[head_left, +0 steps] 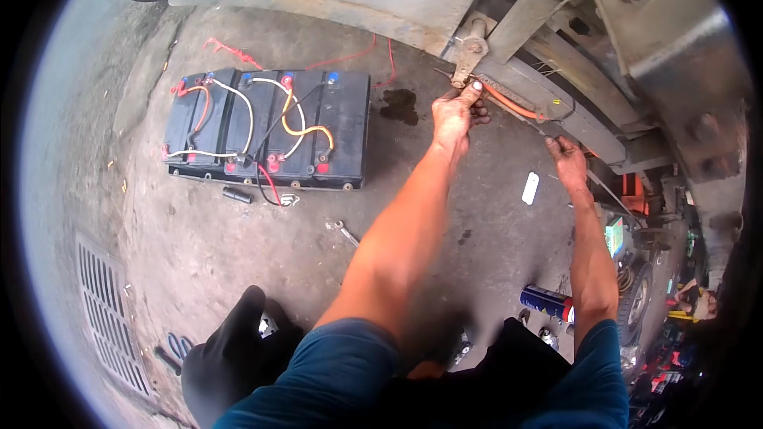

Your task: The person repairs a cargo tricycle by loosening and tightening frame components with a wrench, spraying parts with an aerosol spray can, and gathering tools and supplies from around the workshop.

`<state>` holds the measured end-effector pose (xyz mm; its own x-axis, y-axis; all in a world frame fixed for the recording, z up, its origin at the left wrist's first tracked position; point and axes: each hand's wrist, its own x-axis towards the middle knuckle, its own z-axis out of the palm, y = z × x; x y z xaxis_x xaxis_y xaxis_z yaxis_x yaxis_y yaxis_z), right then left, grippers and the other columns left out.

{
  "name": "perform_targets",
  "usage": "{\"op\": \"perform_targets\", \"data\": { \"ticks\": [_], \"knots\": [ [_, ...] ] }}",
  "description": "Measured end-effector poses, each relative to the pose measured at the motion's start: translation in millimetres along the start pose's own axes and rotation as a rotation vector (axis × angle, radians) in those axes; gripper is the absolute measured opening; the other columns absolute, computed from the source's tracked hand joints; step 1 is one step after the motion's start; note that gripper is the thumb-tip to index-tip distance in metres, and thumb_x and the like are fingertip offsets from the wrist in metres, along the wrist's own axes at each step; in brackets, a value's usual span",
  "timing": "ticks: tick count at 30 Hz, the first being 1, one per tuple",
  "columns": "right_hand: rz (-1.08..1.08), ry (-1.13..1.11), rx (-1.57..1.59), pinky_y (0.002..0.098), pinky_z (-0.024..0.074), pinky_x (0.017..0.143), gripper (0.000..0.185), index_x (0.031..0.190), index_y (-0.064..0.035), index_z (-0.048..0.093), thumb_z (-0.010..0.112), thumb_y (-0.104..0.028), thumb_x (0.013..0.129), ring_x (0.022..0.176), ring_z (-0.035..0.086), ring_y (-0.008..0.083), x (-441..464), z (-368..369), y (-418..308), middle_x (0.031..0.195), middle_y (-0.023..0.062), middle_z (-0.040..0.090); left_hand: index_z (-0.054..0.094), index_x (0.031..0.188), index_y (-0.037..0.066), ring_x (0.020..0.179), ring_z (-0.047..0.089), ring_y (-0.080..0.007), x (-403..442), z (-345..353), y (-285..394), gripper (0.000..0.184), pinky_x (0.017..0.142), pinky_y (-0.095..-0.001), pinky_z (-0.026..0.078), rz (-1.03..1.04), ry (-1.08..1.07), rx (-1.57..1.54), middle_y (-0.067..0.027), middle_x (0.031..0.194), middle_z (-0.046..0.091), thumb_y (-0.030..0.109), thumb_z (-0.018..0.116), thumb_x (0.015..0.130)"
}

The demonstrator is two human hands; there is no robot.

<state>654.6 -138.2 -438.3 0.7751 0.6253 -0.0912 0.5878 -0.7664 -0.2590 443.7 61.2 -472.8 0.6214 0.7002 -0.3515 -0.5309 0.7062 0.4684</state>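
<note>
My left hand [455,117] is up at the vehicle's underside, fingers curled and thumb raised, at the lower end of a rusty lever arm [470,52]. What its fingers grip is hidden. An orange-sheathed cable [509,102] runs right from beside the thumb along a grey frame beam [584,123]. Lower and to the right, my right hand [568,163] is closed just under that beam. A thin dark piece shows at its fingertips, too small to name.
Left on the concrete stands a block of black batteries [266,131] joined by cables. A wrench [344,232], a white tag [530,188] and a blue spray can [547,303] lie nearer me. A floor grate [111,314] is at lower left, scissors [179,345] beside it.
</note>
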Motion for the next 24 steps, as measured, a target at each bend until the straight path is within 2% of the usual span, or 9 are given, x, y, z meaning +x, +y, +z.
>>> {"op": "perform_targets", "data": {
  "ticks": [2, 3, 6, 7, 10, 11, 15, 18, 24],
  "knots": [
    [-0.002, 0.006, 0.017, 0.0382, 0.0349, 0.107, 0.067, 0.125, 0.0045, 0.055, 0.056, -0.052, 0.088, 0.125, 0.049, 0.0326, -3, 1, -3, 0.131, 0.0219, 0.054, 0.063, 0.09, 0.0, 0.054, 0.057, -0.0149, -1, -1, 1, 0.023, 0.048, -0.03, 0.052, -0.046, -0.01, 0.042, -0.0037, 0.067, 0.057, 0.019, 0.075, 0.082],
    [-0.004, 0.023, 0.029, 0.0381, 0.0345, 0.107, 0.067, 0.126, 0.0041, 0.055, 0.056, -0.052, 0.088, 0.126, 0.048, 0.0326, -5, 2, -4, 0.131, 0.0219, 0.053, 0.059, 0.098, -0.014, 0.069, 0.063, -0.0277, -2, -2, -1, 0.043, 0.067, -0.0402, 0.056, -0.023, -0.02, 0.059, -0.0183, 0.083, 0.062, 0.022, 0.076, 0.081],
    [-0.003, 0.043, 0.032, 0.0379, 0.0337, 0.108, 0.067, 0.127, 0.0033, 0.054, 0.056, -0.052, 0.088, 0.127, 0.047, 0.0325, -12, -2, -15, 0.133, 0.0219, 0.052, 0.063, 0.089, -0.001, 0.055, 0.059, -0.0154, 0, -2, 2, 0.025, 0.048, -0.0299, 0.053, -0.025, -0.058, 0.1, -0.0047, 0.067, 0.057, 0.02, 0.076, 0.082],
    [0.0, 0.043, 0.032, 0.0379, 0.0335, 0.108, 0.067, 0.127, 0.003, 0.054, 0.056, -0.051, 0.088, 0.127, 0.047, 0.0325, -15, -4, -18, 0.133, 0.0219, 0.052, 0.063, 0.089, -0.001, 0.055, 0.058, -0.0153, -1, -2, 4, 0.025, 0.048, -0.0297, 0.053, -0.043, -0.034, 0.17, -0.005, 0.066, 0.057, 0.02, 0.075, 0.082],
    [-0.141, 0.264, 0.033, 0.0301, 0.0406, 0.068, 0.046, 0.087, -0.0007, 0.057, 0.062, -0.046, 0.088, 0.07, 0.046, 0.0157, 2, 23, 15, 0.072, 0.0061, 0.055, 0.06, 0.1, -0.009, 0.07, 0.064, -0.0291, -4, -3, 4, 0.038, 0.066, -0.0415, 0.056, 0.004, -0.055, 0.147, -0.0172, 0.086, 0.062, 0.02, 0.075, 0.081],
    [-0.132, 0.262, 0.034, 0.0307, 0.0401, 0.067, 0.046, 0.086, -0.0006, 0.056, 0.061, -0.046, 0.089, 0.069, 0.045, 0.0157, 2, 22, 14, 0.071, 0.0058, 0.053, 0.061, 0.096, -0.005, 0.068, 0.063, -0.0276, -1, -4, 1, 0.031, 0.064, -0.0416, 0.056, 0.026, -0.066, 0.146, -0.0131, 0.081, 0.06, 0.019, 0.074, 0.082],
    [-0.114, 0.25, 0.081, 0.0331, 0.0382, 0.064, 0.046, 0.082, -0.0009, 0.054, 0.06, -0.046, 0.089, 0.065, 0.042, 0.017, -4, 27, 10, 0.066, 0.0062, 0.048, 0.06, 0.093, -0.004, 0.068, 0.061, -0.0266, 1, -5, -2, 0.028, 0.065, -0.0428, 0.057, 0.012, -0.07, 0.119, -0.0115, 0.079, 0.058, 0.019, 0.073, 0.084],
    [-0.148, 0.274, 0.054, 0.0347, 0.0378, 0.062, 0.045, 0.08, -0.0023, 0.053, 0.059, -0.046, 0.089, 0.063, 0.041, 0.0193, -2, 23, 5, 0.063, 0.0081, 0.047, 0.063, 0.093, -0.002, 0.06, 0.061, -0.0204, -4, 1, 4, 0.024, 0.054, -0.0358, 0.057, -0.015, -0.034, 0.141, -0.0078, 0.072, 0.058, 0.019, 0.072, 0.084],
    [-0.115, 0.183, 0.047, 0.0372, 0.0372, 0.06, 0.046, 0.077, -0.0033, 0.051, 0.06, -0.048, 0.088, 0.061, 0.042, 0.0219, -8, 12, -16, 0.063, 0.0092, 0.049, 0.062, 0.09, -0.001, 0.061, 0.062, -0.026, 7, -4, 9, 0.026, 0.056, -0.0417, 0.057, -0.108, -0.01, 0.038, -0.0105, 0.072, 0.059, 0.022, 0.072, 0.085]
  ]
}}
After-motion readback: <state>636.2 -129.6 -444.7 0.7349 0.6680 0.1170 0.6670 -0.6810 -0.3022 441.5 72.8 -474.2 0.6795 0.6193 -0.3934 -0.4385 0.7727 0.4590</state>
